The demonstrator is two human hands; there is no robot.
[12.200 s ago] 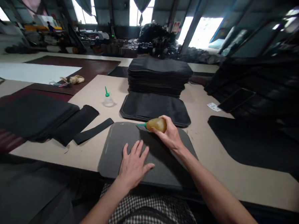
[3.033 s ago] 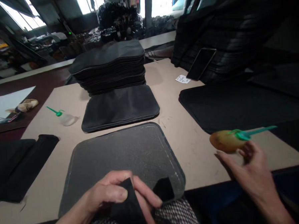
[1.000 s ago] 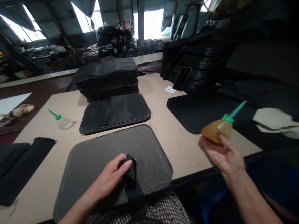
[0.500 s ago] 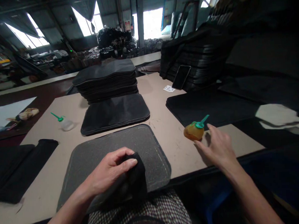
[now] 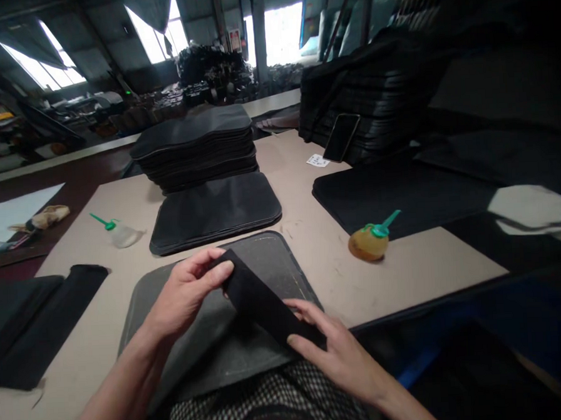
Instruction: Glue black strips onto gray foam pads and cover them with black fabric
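Between my two hands a black strip of material (image 5: 261, 292) slants down to the right, its upper end pinched by my left hand (image 5: 186, 293). At the lower end, my right hand (image 5: 329, 342) grips it with thumb below and fingers behind. Beneath them lies a grey rounded panel (image 5: 212, 348) with a dark edge, at the front of the table. Right of it stands a squeeze bottle of amber liquid (image 5: 369, 244) with a green spout, apart from my hands. Just behind the panel is a low stack of black rounded panels (image 5: 215, 210).
A taller stack of black panels (image 5: 197, 145) stands farther back. On the left are a clear green-spouted bottle (image 5: 123, 236) and folded black fabric (image 5: 65, 328). A phone (image 5: 341, 138) leans on a dark stack at the right, near a white cloth (image 5: 534, 209).
My right hand has left the amber bottle's side and moved left to take the strip's lower end. My left hand has risen slightly, stretching the strip out into view.
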